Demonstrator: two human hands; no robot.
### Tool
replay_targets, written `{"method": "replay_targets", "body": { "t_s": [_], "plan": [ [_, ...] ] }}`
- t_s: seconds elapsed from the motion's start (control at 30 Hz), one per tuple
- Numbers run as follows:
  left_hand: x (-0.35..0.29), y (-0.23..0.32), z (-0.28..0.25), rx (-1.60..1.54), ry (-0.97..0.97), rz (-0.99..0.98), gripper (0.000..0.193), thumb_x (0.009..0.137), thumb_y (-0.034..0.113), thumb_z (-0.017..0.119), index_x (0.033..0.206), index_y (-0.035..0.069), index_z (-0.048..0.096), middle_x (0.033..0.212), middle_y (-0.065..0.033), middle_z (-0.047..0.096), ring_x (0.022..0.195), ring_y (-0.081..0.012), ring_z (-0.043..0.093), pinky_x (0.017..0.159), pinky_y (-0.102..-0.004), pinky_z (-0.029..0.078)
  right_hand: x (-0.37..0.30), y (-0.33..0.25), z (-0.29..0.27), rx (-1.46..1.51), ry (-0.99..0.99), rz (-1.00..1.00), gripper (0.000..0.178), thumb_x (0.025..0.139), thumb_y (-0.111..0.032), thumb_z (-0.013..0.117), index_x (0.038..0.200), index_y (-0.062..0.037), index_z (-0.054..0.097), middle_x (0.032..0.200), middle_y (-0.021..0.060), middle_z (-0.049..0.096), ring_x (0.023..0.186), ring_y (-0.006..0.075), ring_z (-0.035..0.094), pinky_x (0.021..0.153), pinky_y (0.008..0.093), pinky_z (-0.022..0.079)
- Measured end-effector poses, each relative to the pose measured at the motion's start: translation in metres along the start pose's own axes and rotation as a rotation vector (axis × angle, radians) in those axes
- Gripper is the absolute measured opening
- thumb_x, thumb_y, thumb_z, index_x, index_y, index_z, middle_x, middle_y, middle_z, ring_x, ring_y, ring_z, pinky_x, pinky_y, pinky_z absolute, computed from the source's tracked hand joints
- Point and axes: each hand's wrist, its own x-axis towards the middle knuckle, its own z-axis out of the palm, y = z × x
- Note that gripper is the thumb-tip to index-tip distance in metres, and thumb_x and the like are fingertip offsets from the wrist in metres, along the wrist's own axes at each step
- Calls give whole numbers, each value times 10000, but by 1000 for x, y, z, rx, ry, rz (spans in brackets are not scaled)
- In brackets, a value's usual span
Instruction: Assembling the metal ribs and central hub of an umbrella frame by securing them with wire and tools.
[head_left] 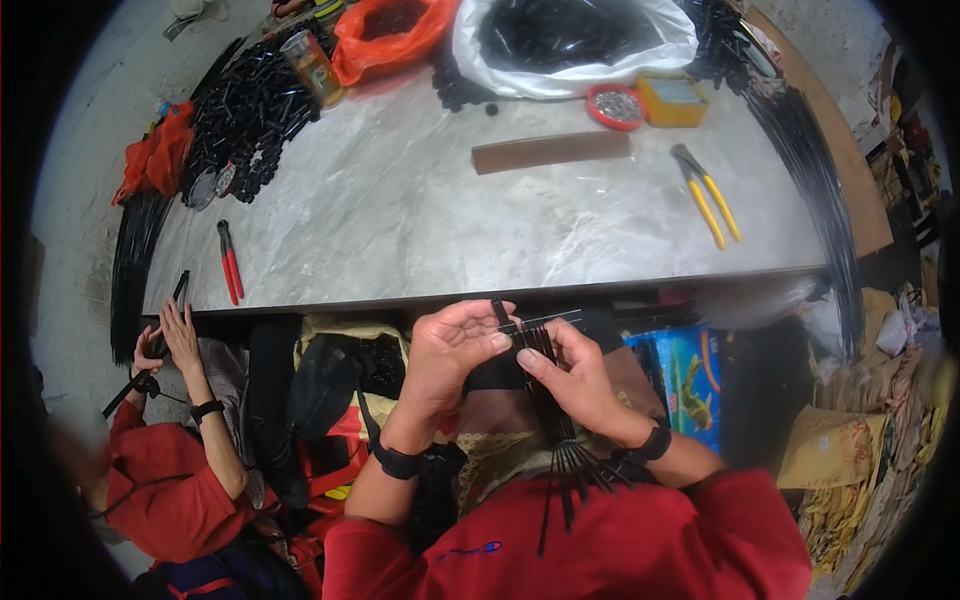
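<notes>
- Grey marbled bench (400, 220) spans the view ahead of you.
- On it, to your left: red-handled pliers (238, 282), handles toward you.
- To your right: yellow-handled pliers (702, 205), handles spread, also toward you.
- Between them, farther back: flat brown bar (552, 152), lying crosswise.
- Far side: white bag (560, 84) of dark pieces; just in front of it, red dish (616, 125) of small metallic bits, next to yellow box (675, 113).
- Far left: orange bag (350, 60), clear jar (312, 70) beside it, then a heap of short black pieces (240, 120).
- Left edge: crumpled red bag (160, 155).
- Left of you: person in red (175, 485).
- Right, below bench level: blue printed packaging (690, 370); farther right, stacked brown packaging (835, 447).
</notes>
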Motion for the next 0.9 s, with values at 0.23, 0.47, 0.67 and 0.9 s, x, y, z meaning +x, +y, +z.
{"method": "replay_targets", "body": {
  "t_s": [0.23, 0.47, 0.67, 0.9],
  "plan": [
    [-2, -3, -5, -24, -45, -7, 328, 831, -70, 692, 1155, -54, 647, 1024, -110, 709, 939, -153, 677, 863, -272, 543, 3, -7, -1, 27, -54, 43, 220, 945, -122, 653, 1135, -28, 593, 942, -48, 594, 855, 11, 516, 758, 185, 439],
    [-5, -10, 8, 4, 9, -6, 324, 837, -58, 698, 1157, -45, 651, 1016, -98, 709, 937, -151, 673, 853, -270, 544, 5, -3, -9, 184, -74, 43, 248, 925, -136, 679, 1129, -27, 589, 913, -32, 590, 803, 37, 550, 712, 208, 467],
    [-2, -11, 11, -33, 14, 42, 327, 843, -66, 687, 1167, -50, 642, 1031, -104, 702, 927, -163, 674, 834, -277, 552, 6, -5, -8, 233, -55, 25, 175, 938, -134, 669, 1072, -39, 610, 939, -42, 610, 841, 24, 542, 736, 191, 451],
    [-5, -13, 12, -109, 83, 4, 369, 800, -50, 726, 1157, -58, 632, 1043, -142, 700, 944, -191, 684, 838, -284, 556, 4, -5, -12, 240, -48, 65, 203, 902, -164, 722, 1026, -45, 613, 860, -66, 568, 762, 1, 506, 664, 175, 419]
  ]
}}
